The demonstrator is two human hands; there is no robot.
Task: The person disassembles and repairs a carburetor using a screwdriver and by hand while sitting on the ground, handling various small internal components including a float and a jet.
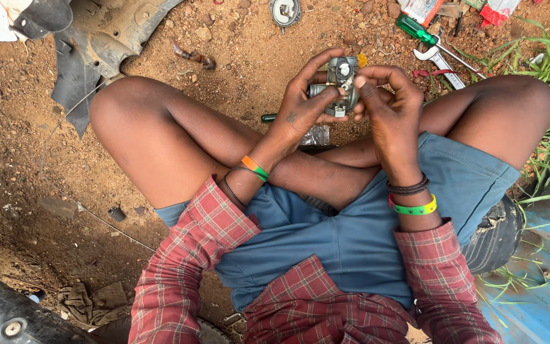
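Left hand (305, 102) and right hand (386, 102) both closed on a small grey metal carburettor (342, 81), held upright above the crossed legs, fingers wrapping its sides. Beyond on the dirt: green-handled screwdriver (415, 29), silver spanner (442, 62). Red-and-white packet (495, 11), crumpled, at top right edge.

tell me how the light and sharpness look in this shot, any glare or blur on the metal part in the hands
Head view: soft, even daylight, with only faint shadows on the dirt under the legs. The small metal part, held between the left hand and right hand, is fairly sharp, with a mild sheen but no hard glare. The green-handled screwdriver is crisp. The wide lens bends the frame's edges, and the tyre looks soft.
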